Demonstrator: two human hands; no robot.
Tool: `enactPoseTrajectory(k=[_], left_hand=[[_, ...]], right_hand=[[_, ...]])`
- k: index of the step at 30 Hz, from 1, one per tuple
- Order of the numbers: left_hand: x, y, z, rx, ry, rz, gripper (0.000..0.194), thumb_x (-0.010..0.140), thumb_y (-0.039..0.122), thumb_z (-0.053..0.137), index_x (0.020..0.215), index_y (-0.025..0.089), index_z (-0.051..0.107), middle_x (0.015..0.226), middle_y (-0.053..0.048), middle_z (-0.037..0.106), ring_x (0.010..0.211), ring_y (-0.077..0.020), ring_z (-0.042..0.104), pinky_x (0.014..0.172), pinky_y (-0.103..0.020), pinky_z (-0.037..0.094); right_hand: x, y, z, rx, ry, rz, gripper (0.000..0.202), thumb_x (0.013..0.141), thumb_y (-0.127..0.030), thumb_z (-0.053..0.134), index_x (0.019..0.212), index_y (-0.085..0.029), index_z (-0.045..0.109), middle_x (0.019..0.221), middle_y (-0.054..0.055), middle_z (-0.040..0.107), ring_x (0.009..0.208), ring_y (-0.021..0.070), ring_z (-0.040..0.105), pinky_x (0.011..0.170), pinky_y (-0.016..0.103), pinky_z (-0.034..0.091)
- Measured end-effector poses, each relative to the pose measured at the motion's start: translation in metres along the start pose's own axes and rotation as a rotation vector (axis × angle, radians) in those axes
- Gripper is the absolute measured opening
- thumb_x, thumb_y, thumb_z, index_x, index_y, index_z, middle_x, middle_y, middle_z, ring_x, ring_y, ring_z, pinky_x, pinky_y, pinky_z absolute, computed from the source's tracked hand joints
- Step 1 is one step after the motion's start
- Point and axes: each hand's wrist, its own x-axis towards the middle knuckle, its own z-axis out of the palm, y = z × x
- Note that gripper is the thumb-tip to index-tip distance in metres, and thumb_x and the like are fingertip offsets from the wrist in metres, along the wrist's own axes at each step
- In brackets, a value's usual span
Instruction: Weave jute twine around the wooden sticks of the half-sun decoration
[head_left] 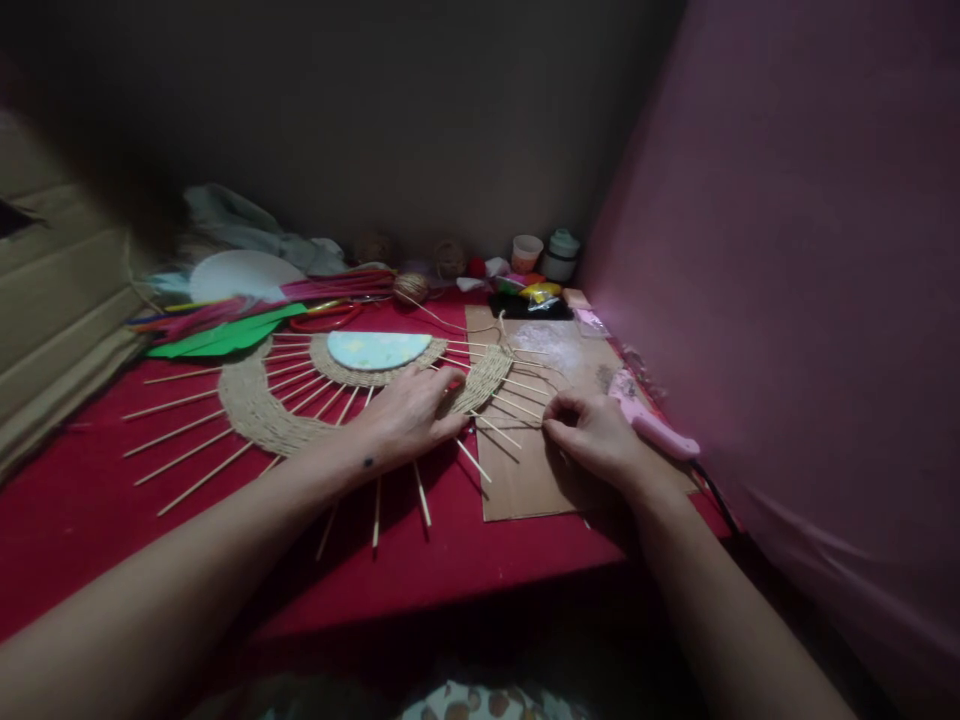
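A half-round woven piece of tan cord on radiating thin sticks lies on the red cloth, its right end over a cardboard sheet. At its centre sits a pale blue half disc. My left hand rests on the woven band right of centre, thumb and fingers closed on its edge. My right hand, over the cardboard, pinches a thin cord that runs left to the weave near the stick tips. A ball of twine lies behind, its strand trailing to the right end of the weave.
A pink glue gun lies right of my right hand, its black cable at the table edge. Green sheets, pink strips and a white plate are at the back left. A paper cup and a lidded jar stand behind.
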Motion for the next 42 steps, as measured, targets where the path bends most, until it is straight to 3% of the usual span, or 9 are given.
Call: enactPoseTrajectory(k=[5,10,15,21,28,33,37,42], left_hand=[[0.001,0.0,0.002,-0.006,-0.005,0.001,0.045,0.086,0.041,0.052,0.122,0.015,0.053,0.105,-0.012,0.061,0.1,-0.0295,0.052,0.085,-0.04,0.043],[-0.001,0.001,0.001,0.003,-0.03,-0.002,0.044,0.085,0.04,0.052,0.121,0.014,0.053,0.104,-0.013,0.061,0.1,-0.0297,0.052,0.082,-0.04,0.044],[-0.009,-0.004,-0.003,-0.026,-0.023,0.025,0.045,0.083,0.04,0.053,0.121,0.015,0.053,0.106,-0.012,0.062,0.1,-0.0294,0.052,0.084,-0.041,0.044],[-0.012,-0.005,-0.007,-0.058,-0.021,0.037,0.042,0.084,0.04,0.051,0.117,0.015,0.054,0.105,-0.013,0.063,0.097,-0.0279,0.054,0.082,-0.04,0.045],[-0.014,-0.009,0.002,-0.02,-0.005,0.047,0.04,0.085,0.037,0.053,0.119,0.015,0.054,0.106,-0.013,0.062,0.1,-0.0282,0.052,0.085,-0.04,0.043],[-0.015,-0.009,-0.012,0.151,0.018,0.106,0.034,0.085,0.041,0.054,0.109,0.018,0.06,0.105,-0.013,0.06,0.097,-0.0289,0.05,0.083,-0.04,0.041],[0.0,-0.002,-0.024,0.109,0.06,0.169,0.03,0.088,0.037,0.046,0.106,0.019,0.063,0.1,-0.011,0.06,0.092,-0.0259,0.052,0.078,-0.037,0.042],[0.04,0.015,-0.017,-0.057,-0.023,0.195,0.023,0.084,0.031,0.052,0.1,0.023,0.067,0.086,-0.006,0.063,0.08,-0.0198,0.057,0.07,-0.031,0.042]], right_hand=[[0.006,0.008,0.006,-0.134,0.177,-0.106,0.009,0.079,-0.017,0.057,0.076,-0.019,0.065,0.079,0.004,0.069,0.077,0.0182,0.061,0.07,0.028,0.042],[0.013,0.0,0.007,-0.399,0.297,-0.21,0.012,0.087,-0.019,0.053,0.083,-0.018,0.064,0.089,0.007,0.066,0.075,0.0181,0.057,0.063,0.028,0.036],[0.031,-0.015,-0.004,-0.51,0.236,-0.187,0.016,0.089,-0.02,0.05,0.084,-0.019,0.065,0.09,0.007,0.066,0.076,0.0184,0.055,0.061,0.028,0.031],[0.057,-0.007,-0.01,-0.434,0.171,-0.126,0.015,0.087,-0.022,0.053,0.085,-0.017,0.067,0.09,0.009,0.069,0.079,0.0191,0.057,0.065,0.029,0.034],[0.056,0.001,-0.001,-0.307,0.055,0.034,0.015,0.084,-0.023,0.058,0.085,-0.02,0.072,0.086,0.007,0.072,0.082,0.019,0.061,0.069,0.027,0.039],[0.058,0.006,0.004,-0.286,0.057,0.035,0.019,0.086,-0.026,0.054,0.087,-0.02,0.072,0.085,0.006,0.072,0.08,0.0186,0.063,0.07,0.027,0.04],[0.059,0.008,0.007,-0.282,0.062,0.045,0.019,0.086,-0.026,0.053,0.089,-0.02,0.072,0.088,0.007,0.072,0.082,0.0189,0.063,0.071,0.027,0.041],[0.057,0.006,0.007,-0.294,0.067,0.043,0.02,0.087,-0.026,0.052,0.091,-0.021,0.071,0.092,0.009,0.072,0.087,0.021,0.063,0.075,0.028,0.041]])
